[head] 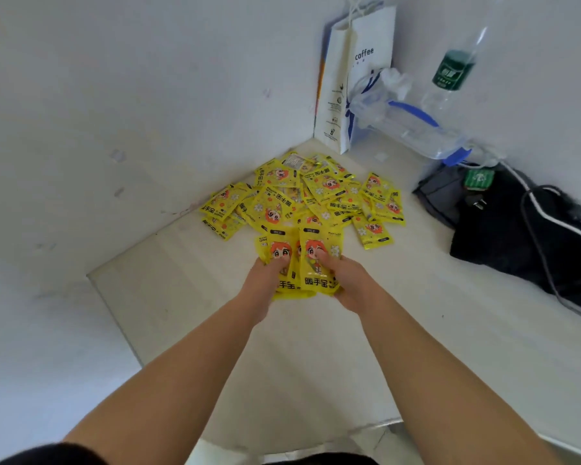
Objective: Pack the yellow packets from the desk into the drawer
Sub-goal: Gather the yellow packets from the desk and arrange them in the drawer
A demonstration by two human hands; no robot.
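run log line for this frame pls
left hand: grip on held yellow packets | right hand: same stack | loose yellow packet pile: on white desk | drawer: not in view

Pale desk [316, 347] set in a white-walled corner [148, 95].

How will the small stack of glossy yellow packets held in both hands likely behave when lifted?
The small stack of glossy yellow packets looks thin and flat, so probably light and bendy. Its shiny film suggests slipperiness; packets may slide apart, which fits the left hand and right hand gripping opposite sides.
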